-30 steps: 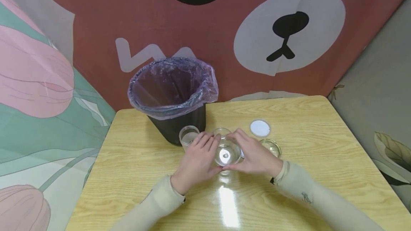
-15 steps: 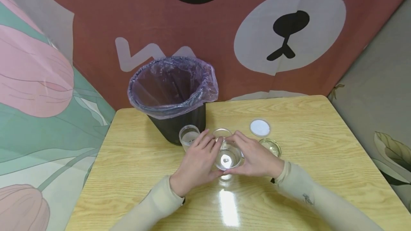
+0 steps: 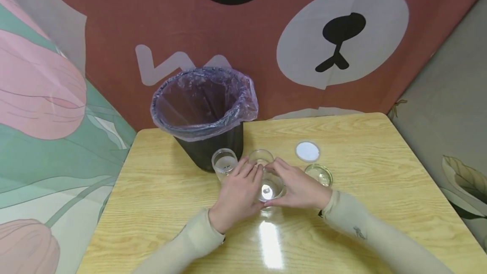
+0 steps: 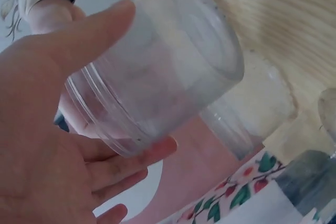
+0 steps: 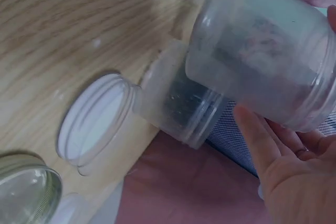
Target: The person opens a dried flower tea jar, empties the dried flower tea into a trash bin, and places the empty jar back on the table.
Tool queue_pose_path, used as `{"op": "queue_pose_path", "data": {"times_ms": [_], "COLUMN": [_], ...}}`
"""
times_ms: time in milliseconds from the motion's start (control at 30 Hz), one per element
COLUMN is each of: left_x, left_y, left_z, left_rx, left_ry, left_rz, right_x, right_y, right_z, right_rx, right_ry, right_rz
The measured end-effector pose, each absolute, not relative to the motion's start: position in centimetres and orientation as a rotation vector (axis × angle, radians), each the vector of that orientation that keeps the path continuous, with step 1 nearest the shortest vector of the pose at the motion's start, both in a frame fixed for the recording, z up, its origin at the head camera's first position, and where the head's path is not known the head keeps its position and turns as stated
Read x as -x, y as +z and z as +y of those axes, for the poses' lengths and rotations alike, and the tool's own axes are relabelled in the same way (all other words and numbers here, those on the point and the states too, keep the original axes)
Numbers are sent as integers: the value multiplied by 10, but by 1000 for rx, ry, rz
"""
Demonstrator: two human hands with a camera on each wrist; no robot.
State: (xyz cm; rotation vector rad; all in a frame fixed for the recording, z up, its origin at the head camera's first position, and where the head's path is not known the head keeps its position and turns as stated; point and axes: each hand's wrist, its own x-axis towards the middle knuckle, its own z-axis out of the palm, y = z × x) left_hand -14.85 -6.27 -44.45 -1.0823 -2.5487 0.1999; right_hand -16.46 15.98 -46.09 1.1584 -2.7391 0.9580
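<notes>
Both hands hold a clear plastic jar (image 3: 272, 184) between them, near the middle of the table. In the left wrist view the jar (image 4: 163, 66) lies between the thumb and fingers of the left hand (image 3: 237, 191). The right hand (image 3: 302, 184) grips the jar's other side, thumb towards the person. The right wrist view shows the jar (image 5: 257, 51) tilted, with its lidless threaded rim by the fingers. Just behind it stands a second clear jar (image 3: 260, 154). A third clear jar (image 3: 224, 163) is left of the left hand, beside the bin.
A black bin (image 3: 224, 147) with a purple liner (image 3: 249, 105) stands at the back left of the wooden table (image 3: 365, 147). Right of the hands lie a white disc-shaped lid (image 3: 307, 151) and a gold-rimmed lid (image 3: 318, 174). A printed cloth (image 3: 182, 24) hangs behind.
The held jar has dropped slightly towards the person and tilted a little. The left hand has edged right and overlaps more of the jar. Both hands keep their hold.
</notes>
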Motion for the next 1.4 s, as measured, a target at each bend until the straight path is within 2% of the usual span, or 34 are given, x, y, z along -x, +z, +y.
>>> {"op": "queue_pose_path", "data": {"times_ms": [400, 1400], "left_x": [150, 156], "left_y": [-457, -463], "left_z": [-53, -53], "left_rx": [1027, 1021], "left_ry": [390, 573], "left_rz": [-2584, -2672], "right_x": [170, 175], "right_y": [-474, -483], "right_z": [154, 152], "right_rx": [-1086, -988], "right_ry": [766, 729], "right_rz": [-2759, -2860]}}
